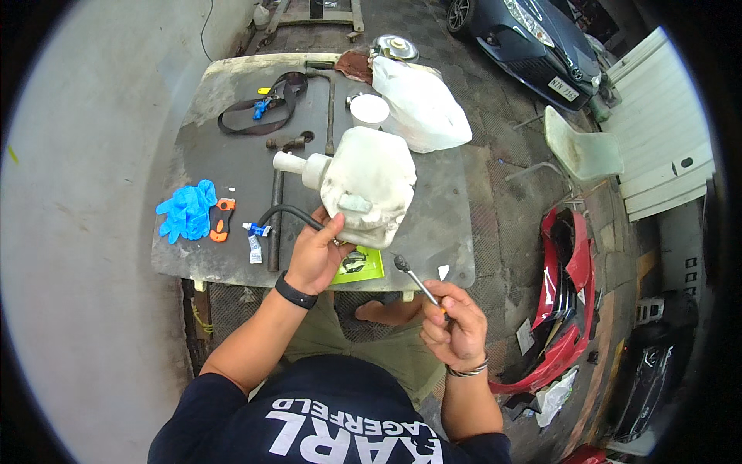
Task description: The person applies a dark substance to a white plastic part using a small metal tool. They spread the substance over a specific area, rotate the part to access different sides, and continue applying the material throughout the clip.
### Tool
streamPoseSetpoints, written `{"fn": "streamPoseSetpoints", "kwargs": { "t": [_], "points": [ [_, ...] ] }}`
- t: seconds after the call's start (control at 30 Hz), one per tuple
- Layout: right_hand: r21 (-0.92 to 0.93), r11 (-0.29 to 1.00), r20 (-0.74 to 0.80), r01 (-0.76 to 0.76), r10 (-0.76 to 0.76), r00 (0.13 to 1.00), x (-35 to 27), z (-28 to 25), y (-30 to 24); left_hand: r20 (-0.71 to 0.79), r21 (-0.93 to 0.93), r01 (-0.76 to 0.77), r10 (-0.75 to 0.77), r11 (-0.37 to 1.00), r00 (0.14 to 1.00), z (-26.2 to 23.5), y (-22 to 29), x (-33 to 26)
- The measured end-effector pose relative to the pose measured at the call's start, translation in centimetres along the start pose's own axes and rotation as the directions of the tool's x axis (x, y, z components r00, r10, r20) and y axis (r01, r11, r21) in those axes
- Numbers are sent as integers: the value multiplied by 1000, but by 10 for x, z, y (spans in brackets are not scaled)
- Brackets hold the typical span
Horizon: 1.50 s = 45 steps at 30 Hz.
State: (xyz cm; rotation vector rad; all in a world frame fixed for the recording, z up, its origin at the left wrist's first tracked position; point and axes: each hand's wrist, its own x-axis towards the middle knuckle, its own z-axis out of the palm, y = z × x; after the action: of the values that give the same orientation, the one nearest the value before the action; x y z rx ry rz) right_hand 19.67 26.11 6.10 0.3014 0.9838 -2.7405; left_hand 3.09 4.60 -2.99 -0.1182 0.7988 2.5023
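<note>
My left hand (313, 255) is closed on the lower edge of a white plastic fluid reservoir (375, 166), holding it tilted over the table. Its short neck points to the left. A black hose (290, 210) curves out beside my left fingers; where it ends is hidden by the hand. In my right hand (456, 323) is a ratchet wrench (418, 282), gripped by its handle. The dark head of the wrench points up and left, apart from the reservoir. Under the reservoir, near the table's front edge, lies a bright green package (372, 267), partly covered.
On the grey table (247, 170) lie blue gloves (189, 210), an orange-and-black cutter (222, 220), a small tube (255, 247), a hammer (277, 209), a black strap (290, 100) and a white plastic bag (421, 104). A red bumper (553, 309) and a chair (580, 147) stand right.
</note>
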Motion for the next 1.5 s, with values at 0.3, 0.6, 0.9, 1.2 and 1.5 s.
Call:
{"fn": "streamPoseSetpoints", "kwargs": {
  "t": [0.3,0.6,0.9,1.2,1.5],
  "points": [
    [-314,943,-46,108,-128,991,-15,51,-63,230,288,-283,221,915,948,36,-17,-39],
    [-573,817,-107,68,-157,982,-43,66,-72,328,-144,295,-236,944,915,33,-41,-86],
    [-448,894,-113,-16,-39,993,-75,84,-97,441,-192,526,-406,828,801,46,-51,-83],
    [-801,598,-99,-38,-69,993,-92,74,-119,350,-192,627,-544,755,762,66,-62,-107],
    [-979,202,-23,4,-129,991,-96,62,-129,247,-188,581,-534,792,809,76,-77,-120]
  ]
}}
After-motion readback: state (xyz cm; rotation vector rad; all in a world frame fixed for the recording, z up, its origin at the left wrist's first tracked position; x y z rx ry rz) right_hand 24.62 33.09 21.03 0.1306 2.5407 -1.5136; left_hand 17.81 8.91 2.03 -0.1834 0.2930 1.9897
